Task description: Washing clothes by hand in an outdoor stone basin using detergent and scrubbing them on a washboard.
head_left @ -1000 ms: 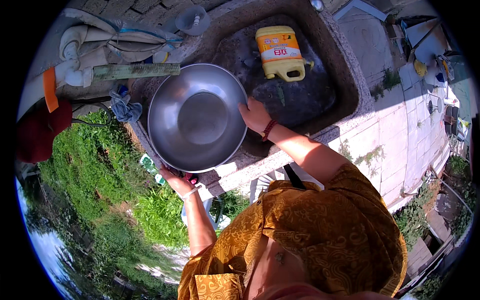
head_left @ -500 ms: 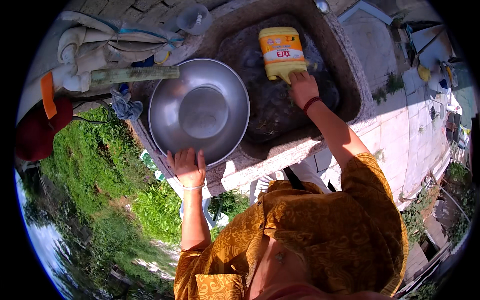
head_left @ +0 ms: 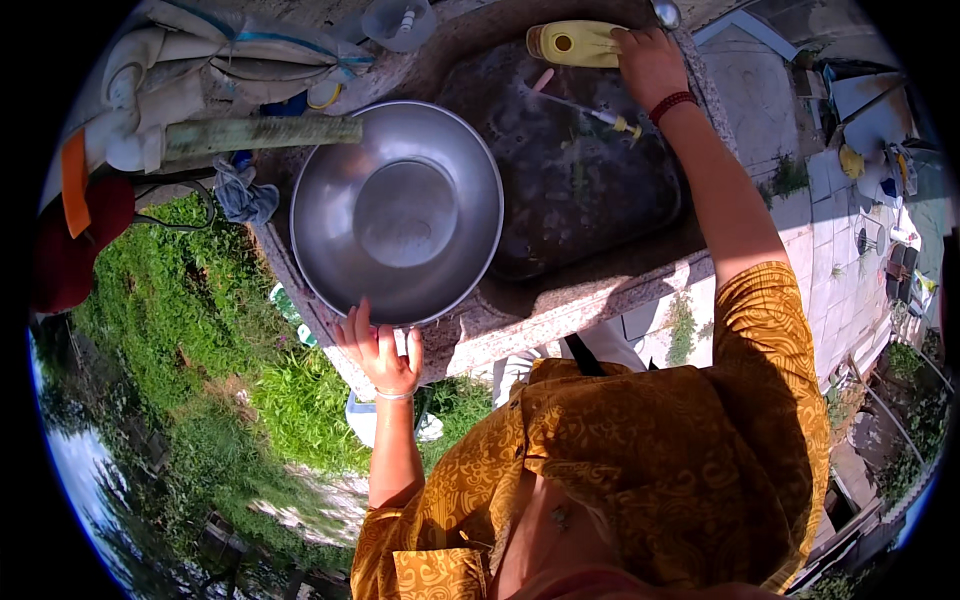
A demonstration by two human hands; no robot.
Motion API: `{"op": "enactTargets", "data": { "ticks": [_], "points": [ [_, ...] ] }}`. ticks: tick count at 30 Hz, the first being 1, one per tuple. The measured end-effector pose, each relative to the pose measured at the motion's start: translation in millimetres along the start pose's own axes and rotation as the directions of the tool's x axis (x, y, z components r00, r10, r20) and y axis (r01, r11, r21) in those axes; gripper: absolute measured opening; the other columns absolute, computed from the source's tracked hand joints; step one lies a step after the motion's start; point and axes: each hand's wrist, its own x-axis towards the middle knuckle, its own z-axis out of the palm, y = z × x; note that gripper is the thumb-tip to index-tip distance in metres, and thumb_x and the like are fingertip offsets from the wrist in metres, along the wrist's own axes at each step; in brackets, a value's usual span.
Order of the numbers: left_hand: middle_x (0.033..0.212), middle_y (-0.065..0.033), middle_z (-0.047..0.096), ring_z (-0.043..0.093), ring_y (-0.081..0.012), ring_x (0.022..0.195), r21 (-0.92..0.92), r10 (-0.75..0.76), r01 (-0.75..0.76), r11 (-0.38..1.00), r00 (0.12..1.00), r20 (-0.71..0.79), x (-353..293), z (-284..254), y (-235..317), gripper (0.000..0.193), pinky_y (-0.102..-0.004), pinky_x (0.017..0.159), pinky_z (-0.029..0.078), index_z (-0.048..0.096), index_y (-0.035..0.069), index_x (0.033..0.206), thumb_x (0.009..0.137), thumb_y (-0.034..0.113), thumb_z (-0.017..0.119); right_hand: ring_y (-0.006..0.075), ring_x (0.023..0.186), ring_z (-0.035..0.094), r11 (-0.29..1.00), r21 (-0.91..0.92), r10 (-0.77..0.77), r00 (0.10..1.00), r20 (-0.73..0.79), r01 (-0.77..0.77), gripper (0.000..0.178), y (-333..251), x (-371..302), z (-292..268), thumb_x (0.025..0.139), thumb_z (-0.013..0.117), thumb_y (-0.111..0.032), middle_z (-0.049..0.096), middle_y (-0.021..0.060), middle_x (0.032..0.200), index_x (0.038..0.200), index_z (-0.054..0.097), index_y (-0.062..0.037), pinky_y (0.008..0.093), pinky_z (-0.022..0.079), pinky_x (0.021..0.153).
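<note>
Left hand [head_left: 382,350]: loosely spread, fingers at near rim of wide, round, silver metal basin [head_left: 405,215] ahead. Right hand [head_left: 652,66]: fingers curled onto yellow plastic jug [head_left: 592,46], just leftward. Between hands: speckled stone sink [head_left: 600,306].

To the right of the bowl [head_left: 405,213] is the sink [head_left: 570,215], with a pump [head_left: 622,124] in it. Behind-right of the bowl is the jug [head_left: 585,47], under the right hand [head_left: 654,70]. Behind the bowl is a cup [head_left: 398,30], on the bowl's left a cloth [head_left: 246,192], at the bowl's near rim the left hand [head_left: 386,356].
</note>
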Motion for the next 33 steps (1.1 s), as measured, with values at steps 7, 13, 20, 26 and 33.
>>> {"op": "enactTargets", "data": {
  "ticks": [7, 13, 20, 26, 33],
  "points": [
    [0.124, -0.0250, 0.046, 0.042, -0.0418, 0.114, -0.122, 0.109, -0.101, 0.987, 0.992, 0.064, -30, -2, 22, 0.026, -0.0565, 0.096, 0.028, 0.044, 0.006, 0.089, 0.077, 0.019, 0.063, 0.0275, 0.104, 0.054, 0.970, -0.044, 0.242, 0.968, 0.062, -0.239, 0.024, -4, 61, -22, 0.082, 0.056, -0.015, 0.058, 0.0118, 0.104, 0.105, 0.055, -0.0075, 0.0395, 0.043, 0.088],
    [0.118, -0.0204, 0.051, 0.048, -0.0400, 0.107, -0.316, 0.181, -0.112, 0.942, 0.963, 0.199, -34, 5, 44, 0.017, -0.0498, 0.092, 0.040, 0.056, 0.003, 0.078, 0.066, 0.007, 0.068, 0.0342, 0.080, 0.060, 0.916, 0.062, 0.383, 0.911, 0.151, -0.396, 0.019, -14, 40, -21, 0.080, 0.060, -0.020, 0.059, 0.0155, 0.086, 0.091, 0.055, -0.0057, 0.0441, 0.049, 0.069],
    [0.111, -0.0215, 0.053, 0.051, -0.0404, 0.101, -0.463, 0.302, -0.162, 0.871, 0.921, 0.246, -24, 27, 39, 0.020, -0.0497, 0.085, 0.044, 0.055, 0.002, 0.079, 0.065, 0.007, 0.068, 0.0353, 0.078, 0.060, 0.913, 0.248, 0.306, 0.946, 0.104, -0.322, 0.023, -25, -6, -7, 0.076, 0.064, -0.016, 0.057, 0.0167, 0.086, 0.092, 0.053, -0.0050, 0.0450, 0.050, 0.067],
    [0.125, -0.0246, 0.045, 0.043, -0.0429, 0.114, -0.410, 0.266, -0.070, 0.910, 0.856, 0.444, -37, 40, 27, 0.025, -0.0527, 0.095, 0.036, 0.058, 0.000, 0.084, 0.071, 0.021, 0.065, 0.0297, 0.082, 0.062, 0.930, 0.254, 0.252, 0.963, 0.090, -0.267, 0.021, -25, -24, 7, 0.080, 0.065, -0.027, 0.061, 0.0090, 0.092, 0.092, 0.058, -0.0113, 0.0411, 0.051, 0.066],
    [0.124, -0.0245, 0.046, 0.045, -0.0421, 0.111, -0.407, 0.226, -0.034, 0.913, 0.872, 0.435, -38, 41, 26, 0.028, -0.0518, 0.094, 0.037, 0.058, -0.001, 0.085, 0.072, 0.022, 0.065, 0.0384, 0.089, 0.057, 0.858, 0.282, 0.403, 0.903, 0.147, -0.429, 0.045, -23, 25, -20, 0.072, 0.065, -0.009, 0.051, 0.0192, 0.107, 0.112, 0.045, -0.0051, 0.0449, 0.049, 0.075]
  ]
}}
